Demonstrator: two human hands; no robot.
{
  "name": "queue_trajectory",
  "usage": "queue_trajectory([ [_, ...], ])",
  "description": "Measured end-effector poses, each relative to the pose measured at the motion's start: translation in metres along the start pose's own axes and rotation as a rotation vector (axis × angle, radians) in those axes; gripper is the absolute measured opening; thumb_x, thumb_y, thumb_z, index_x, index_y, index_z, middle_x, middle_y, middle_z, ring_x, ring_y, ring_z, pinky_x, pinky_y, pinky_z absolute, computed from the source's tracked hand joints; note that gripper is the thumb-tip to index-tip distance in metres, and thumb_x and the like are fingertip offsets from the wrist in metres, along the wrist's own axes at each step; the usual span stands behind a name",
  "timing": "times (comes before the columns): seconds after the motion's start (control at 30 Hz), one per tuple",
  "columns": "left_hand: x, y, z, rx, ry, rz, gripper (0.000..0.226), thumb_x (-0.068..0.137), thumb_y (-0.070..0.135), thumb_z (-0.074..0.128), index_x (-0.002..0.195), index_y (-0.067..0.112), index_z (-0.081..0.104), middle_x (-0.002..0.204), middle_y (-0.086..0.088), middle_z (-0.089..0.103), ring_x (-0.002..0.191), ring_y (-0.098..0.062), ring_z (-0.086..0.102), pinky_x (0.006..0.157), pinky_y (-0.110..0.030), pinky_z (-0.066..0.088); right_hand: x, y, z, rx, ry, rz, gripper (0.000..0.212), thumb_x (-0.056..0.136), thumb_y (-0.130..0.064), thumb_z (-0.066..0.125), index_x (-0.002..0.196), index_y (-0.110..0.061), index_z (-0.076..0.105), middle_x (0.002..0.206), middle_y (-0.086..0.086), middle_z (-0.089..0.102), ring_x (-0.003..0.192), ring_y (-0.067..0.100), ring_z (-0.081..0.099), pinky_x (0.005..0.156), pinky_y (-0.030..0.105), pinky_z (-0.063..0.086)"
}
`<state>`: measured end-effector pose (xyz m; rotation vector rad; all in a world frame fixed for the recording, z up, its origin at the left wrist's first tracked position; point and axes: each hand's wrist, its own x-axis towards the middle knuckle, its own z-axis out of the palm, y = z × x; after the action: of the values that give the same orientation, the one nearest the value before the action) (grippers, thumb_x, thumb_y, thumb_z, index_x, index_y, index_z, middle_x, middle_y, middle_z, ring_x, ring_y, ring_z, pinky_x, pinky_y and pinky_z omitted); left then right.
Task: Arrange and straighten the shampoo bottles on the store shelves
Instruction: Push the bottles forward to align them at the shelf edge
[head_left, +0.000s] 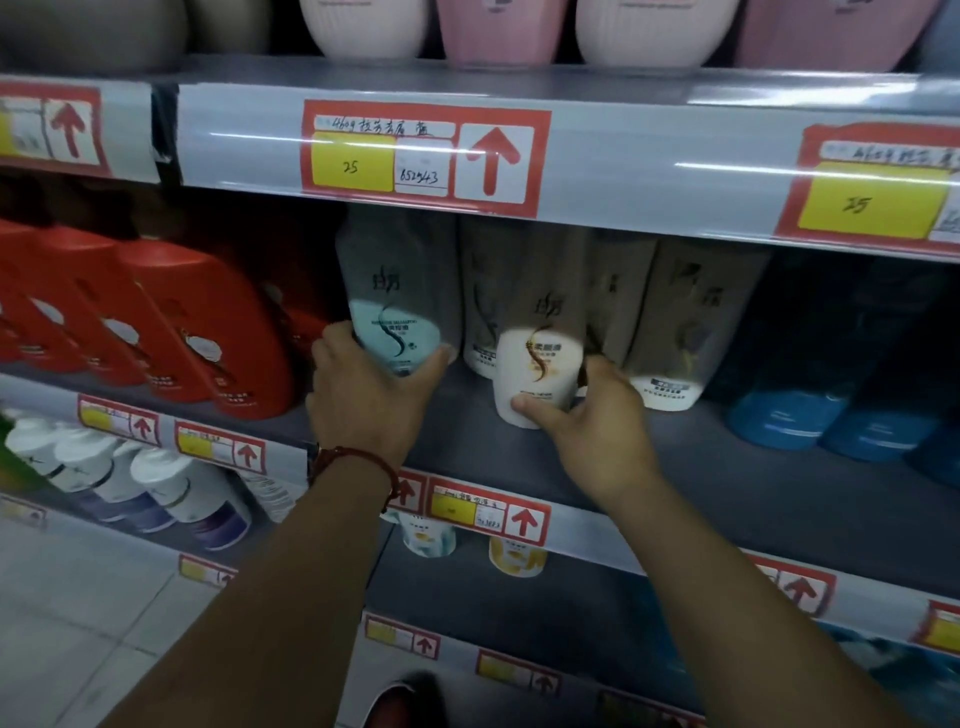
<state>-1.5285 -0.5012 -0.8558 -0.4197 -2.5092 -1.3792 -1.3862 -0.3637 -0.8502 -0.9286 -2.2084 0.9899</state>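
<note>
On the grey middle shelf (727, 467) stand several shampoo bottles. My left hand (369, 395) grips the base of a pale teal bottle (392, 306), thumb on its right side and fingers on its left. My right hand (592, 410) holds the lower part of a beige and white bottle (540, 358), which stands forward of its row. Behind and beside it are more beige bottles (691, 332); their tops are hidden behind the upper shelf's edge.
Red bottles (208, 332) fill the shelf's left part and blue bottles (831, 384) its right. Pink and white tubs (498, 26) sit on the shelf above. Lower shelves hold white and purple bottles (171, 493) and small yellow ones (517, 558). Red price tags (426, 156) line the shelf edges.
</note>
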Motion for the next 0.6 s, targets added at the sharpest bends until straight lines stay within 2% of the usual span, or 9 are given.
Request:
queue_trajectory([
  [0.13,0.0,-0.01,-0.002,-0.057,0.054,0.004,0.063,0.068,0.057,0.076,0.113,0.023,0.049,0.112,0.003,0.056,0.099,-0.023,0.061,0.089,-0.05,0.053,-0.002,-0.011,0.018,0.005,0.0,-0.038,0.044,0.079,-0.038,0.081,0.11,-0.018,0.057,0.114,0.001,0.063,0.103,0.018,0.061,0.086,0.034,0.053],
  [0.2,0.003,-0.016,-0.004,-0.095,0.019,0.008,0.053,0.074,0.052,0.074,0.112,0.023,0.052,0.113,0.002,0.062,0.1,-0.022,0.062,0.09,-0.049,0.054,0.0,-0.016,0.026,0.028,-0.025,-0.04,0.042,0.081,-0.036,0.081,0.11,-0.017,0.057,0.114,0.001,0.064,0.104,0.018,0.061,0.084,0.031,0.052],
  [0.3,0.009,-0.022,-0.009,-0.191,-0.055,0.009,0.053,0.076,0.051,0.077,0.118,0.025,0.056,0.118,0.005,0.066,0.107,-0.018,0.064,0.091,-0.047,0.057,-0.001,-0.021,0.032,0.049,-0.041,-0.053,0.041,0.082,-0.033,0.08,0.111,-0.016,0.056,0.116,0.001,0.064,0.108,0.017,0.06,0.084,0.027,0.05],
  [0.43,0.008,-0.022,-0.017,-0.147,-0.037,0.03,0.046,0.079,0.041,0.083,0.114,0.024,0.059,0.113,0.007,0.067,0.104,-0.016,0.066,0.087,-0.04,0.059,0.0,-0.024,0.034,0.037,-0.05,-0.093,0.042,0.085,-0.031,0.078,0.116,-0.012,0.056,0.12,0.005,0.062,0.112,0.019,0.059,0.089,0.028,0.05],
  [0.6,0.001,-0.021,-0.022,-0.102,-0.067,0.013,0.05,0.08,0.05,0.079,0.116,0.018,0.064,0.11,0.006,0.07,0.097,-0.013,0.065,0.08,-0.029,0.054,-0.001,-0.024,0.045,-0.047,-0.149,-0.16,0.041,0.093,-0.033,0.068,0.121,-0.005,0.057,0.122,0.012,0.061,0.112,0.025,0.058,0.09,0.031,0.05],
])
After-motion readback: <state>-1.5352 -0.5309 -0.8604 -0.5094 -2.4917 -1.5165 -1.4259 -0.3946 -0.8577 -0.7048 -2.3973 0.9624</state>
